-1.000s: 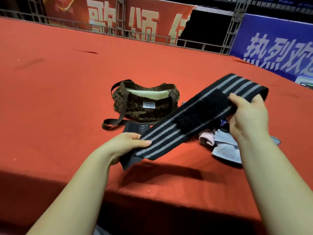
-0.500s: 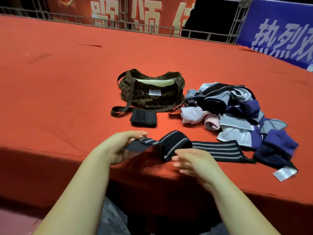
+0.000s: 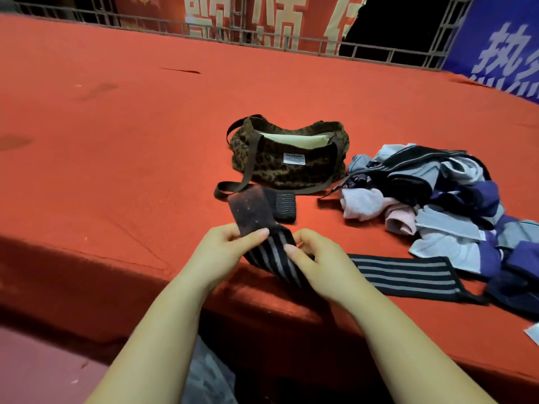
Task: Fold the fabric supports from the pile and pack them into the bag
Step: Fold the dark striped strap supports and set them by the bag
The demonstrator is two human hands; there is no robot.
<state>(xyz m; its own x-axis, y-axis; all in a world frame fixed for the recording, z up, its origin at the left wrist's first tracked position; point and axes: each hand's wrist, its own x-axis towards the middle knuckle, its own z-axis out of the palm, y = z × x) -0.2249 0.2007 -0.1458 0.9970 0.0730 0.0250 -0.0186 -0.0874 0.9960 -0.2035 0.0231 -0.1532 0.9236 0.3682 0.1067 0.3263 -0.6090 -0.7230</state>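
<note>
At the near edge of the red-carpeted platform (image 3: 116, 135) we see both hands working one striped elastic support strap (image 3: 272, 252). The left hand (image 3: 221, 252) pinches the strap where its plain dark hook-and-loop end stands up, thumb pressed across the stripes; we take this grip as fixing the crease of a fold. The right hand (image 3: 318, 263) curls its fingers around the strap just beside the left, seemingly to turn the next length over. The remaining length trails rightward, flat on the carpet along the near edge, so it can feed into the fold without tangling.

Farther in, a small folded dark support (image 3: 285, 206) lies just before the leopard-print bag (image 3: 291, 167), apparently staged for packing. The bag sits with its mouth open upward, pale lining showing. To its right, touching or nearly so, rests the pile of unfolded supports (image 3: 449, 205), within the right hand's reach.
</note>
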